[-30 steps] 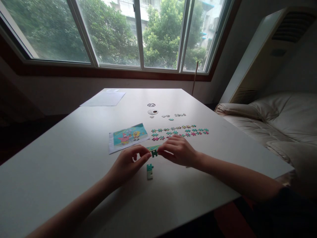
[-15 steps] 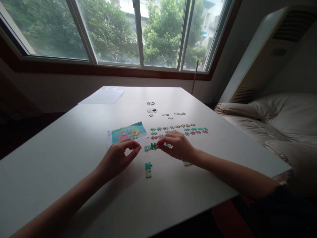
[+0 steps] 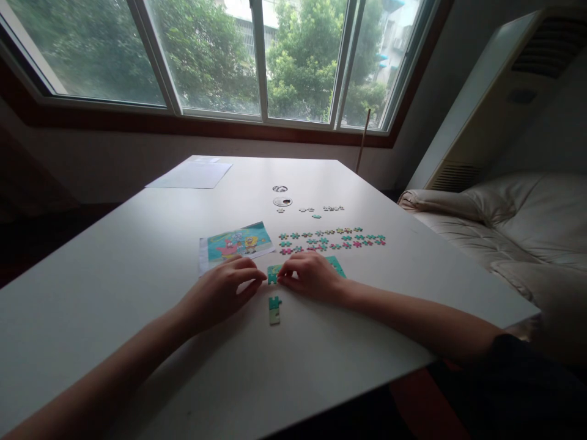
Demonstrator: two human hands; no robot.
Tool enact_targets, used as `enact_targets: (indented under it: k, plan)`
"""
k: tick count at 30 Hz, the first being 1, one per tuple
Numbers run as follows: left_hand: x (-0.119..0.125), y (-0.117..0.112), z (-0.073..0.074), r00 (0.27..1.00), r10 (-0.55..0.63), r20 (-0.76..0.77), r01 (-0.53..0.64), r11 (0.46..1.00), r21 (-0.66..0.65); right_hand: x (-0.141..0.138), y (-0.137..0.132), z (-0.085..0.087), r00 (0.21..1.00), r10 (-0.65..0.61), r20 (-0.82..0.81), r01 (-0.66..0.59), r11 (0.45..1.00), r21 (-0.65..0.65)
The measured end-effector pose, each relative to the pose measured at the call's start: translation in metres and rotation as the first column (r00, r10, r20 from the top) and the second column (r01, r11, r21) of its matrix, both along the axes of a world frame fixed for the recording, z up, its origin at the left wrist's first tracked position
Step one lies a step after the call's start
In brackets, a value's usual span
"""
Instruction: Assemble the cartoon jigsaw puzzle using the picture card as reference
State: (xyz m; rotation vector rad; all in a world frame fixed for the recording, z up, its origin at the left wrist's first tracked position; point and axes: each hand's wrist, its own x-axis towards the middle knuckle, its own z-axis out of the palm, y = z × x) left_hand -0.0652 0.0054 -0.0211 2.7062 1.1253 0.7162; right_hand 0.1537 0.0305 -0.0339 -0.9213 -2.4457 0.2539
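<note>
My right hand is closed in a pinch on a green jigsaw piece, at the lower left corner of a partly joined strip of puzzle. The strip's green right end shows beyond the hand; its middle is hidden. My left hand is loosely curved, thumb and forefinger slightly apart, with the tips beside the piece's left edge. A joined pair of puzzle pieces, green above and pale below, lies nearer me. Behind my left hand lies a cartoon picture sheet.
Rows of loose jigsaw pieces lie beyond my hands, with paler pieces farther back. Two round discs and a white paper lie toward the white table's far end. A sofa stands on the right.
My right hand has moved left and slightly toward me, bringing the green piece from above the strip to its lower left corner. My left hand has moved slightly right, closer to the piece.
</note>
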Motion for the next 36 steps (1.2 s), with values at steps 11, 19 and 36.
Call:
enact_targets:
  k: [11, 19, 36]
  plan:
    - [-0.0002, 0.0003, -0.0013, 0.999, -0.021, -0.044, 0.022, 1.0, 0.01, -0.0009, -0.0007, -0.0001, 1.0, -0.007, 0.006, 0.007, 1.0, -0.007]
    - [0.0003, 0.0, -0.0015, 0.998, -0.031, -0.054, 0.032, 0.999, 0.029, -0.0009, -0.0012, -0.0022, 1.0, 0.001, -0.003, -0.001, 1.0, 0.007]
    - [0.0014, 0.0003, -0.0008, 0.996, -0.053, -0.07, 0.055, 0.998, 0.03, -0.0029, 0.0007, -0.006, 0.999, 0.039, 0.006, -0.039, 0.997, 0.073]
